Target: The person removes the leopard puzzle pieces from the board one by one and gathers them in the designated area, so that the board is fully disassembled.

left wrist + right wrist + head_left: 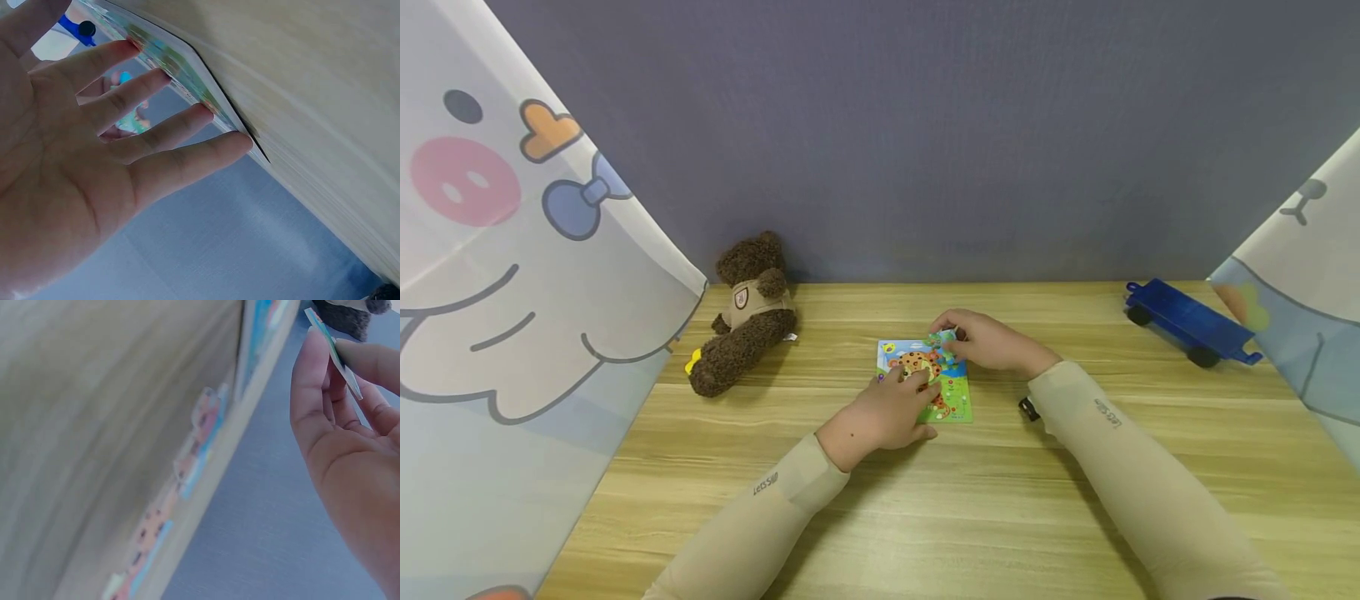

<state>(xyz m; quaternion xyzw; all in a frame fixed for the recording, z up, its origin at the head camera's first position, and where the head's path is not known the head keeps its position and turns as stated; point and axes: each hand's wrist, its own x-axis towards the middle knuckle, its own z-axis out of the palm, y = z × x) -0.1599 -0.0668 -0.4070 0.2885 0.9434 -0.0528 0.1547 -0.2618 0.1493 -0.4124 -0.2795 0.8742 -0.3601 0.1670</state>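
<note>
A small flat jigsaw puzzle (956, 400) with a spotted animal on green and blue lies on the wooden table. My left hand (891, 412) is over its lower left part. In the left wrist view its fingers (175, 165) are spread and nearly straight, the fingertips touching the board. My right hand (992, 340) is at the puzzle's upper right corner. Between its thumb and fingers it pinches a thin puzzle piece (334, 353), held tilted above the table in the right wrist view. The piece's printed face is mostly hidden there.
Orange spotted puzzle pieces (153, 528) lie on the table beside the board. A brown teddy bear (752, 321) lies at the back left. At the back right stands a blue toy trailer (1187, 317). Grey fabric (925, 167) rises behind the table.
</note>
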